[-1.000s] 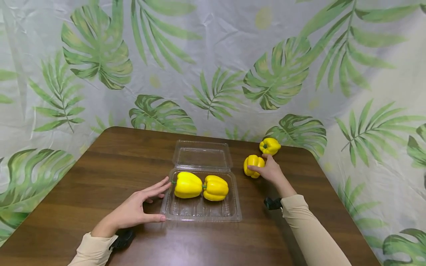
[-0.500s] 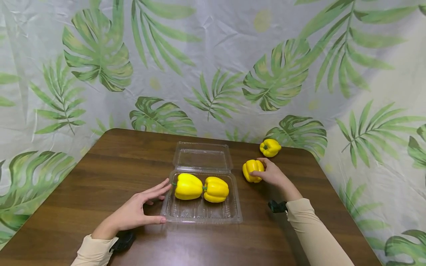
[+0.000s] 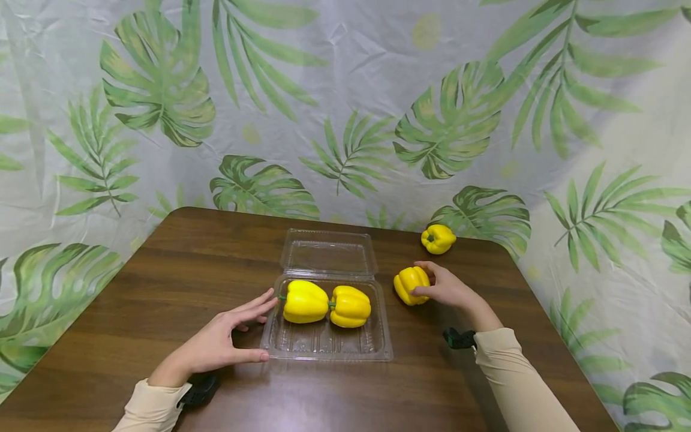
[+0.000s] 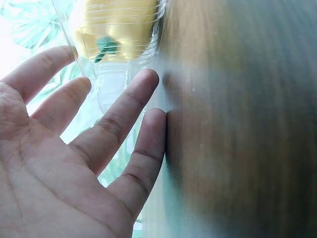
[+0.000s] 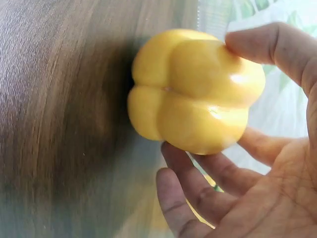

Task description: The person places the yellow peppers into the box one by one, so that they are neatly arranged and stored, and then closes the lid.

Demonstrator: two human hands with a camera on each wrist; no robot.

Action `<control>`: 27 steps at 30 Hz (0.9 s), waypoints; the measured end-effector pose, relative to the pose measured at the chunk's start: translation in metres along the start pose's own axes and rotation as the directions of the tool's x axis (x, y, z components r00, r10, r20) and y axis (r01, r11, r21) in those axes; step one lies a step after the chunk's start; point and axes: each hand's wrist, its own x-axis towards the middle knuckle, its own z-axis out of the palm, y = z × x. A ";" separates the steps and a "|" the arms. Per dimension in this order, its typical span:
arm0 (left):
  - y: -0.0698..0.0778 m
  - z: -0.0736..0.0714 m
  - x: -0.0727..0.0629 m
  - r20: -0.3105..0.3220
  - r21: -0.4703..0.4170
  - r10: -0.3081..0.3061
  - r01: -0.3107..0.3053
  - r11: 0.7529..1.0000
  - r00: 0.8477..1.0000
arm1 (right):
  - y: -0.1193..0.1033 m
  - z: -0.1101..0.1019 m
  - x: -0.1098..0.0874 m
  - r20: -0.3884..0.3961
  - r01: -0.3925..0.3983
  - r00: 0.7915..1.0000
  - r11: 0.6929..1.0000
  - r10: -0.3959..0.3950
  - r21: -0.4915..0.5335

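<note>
My right hand (image 3: 450,291) grips a yellow bell pepper (image 3: 411,285) right of the container, thumb on one side and fingers on the other. In the right wrist view the lobed bottom of this pepper (image 5: 193,94) faces the camera. A clear plastic clamshell container (image 3: 329,343) lies with its lid (image 3: 328,252) folded back. Two yellow peppers lie in its far half, a left one (image 3: 305,302) and a right one (image 3: 350,306). My left hand (image 3: 216,342) rests at the container's left edge with fingers spread and straight, thumb by the near corner.
Another yellow bell pepper (image 3: 438,239) lies at the far right edge of the brown wooden table (image 3: 216,252). Behind the table hangs a leaf-patterned curtain (image 3: 356,90). Each wrist wears a black camera.
My right hand has drawn the gripped pepper a little toward the near side, away from the pepper at the far edge. The left hand and the container have stayed in place.
</note>
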 end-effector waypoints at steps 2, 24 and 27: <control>0.000 0.000 0.000 0.000 0.001 -0.001 0.001 1.000 1.000 | 0.001 -0.001 -0.002 0.027 0.026 0.999 1.000 -0.026 -0.003; -0.001 0.000 0.000 -0.001 0.005 -0.005 0.005 1.000 1.000 | 0.012 0.019 -0.016 -0.150 -0.038 0.987 0.993 0.054 0.109; -0.001 0.000 0.000 0.000 0.009 -0.004 0.004 1.000 1.000 | 0.013 0.024 -0.014 -0.172 -0.051 0.982 0.987 0.077 0.150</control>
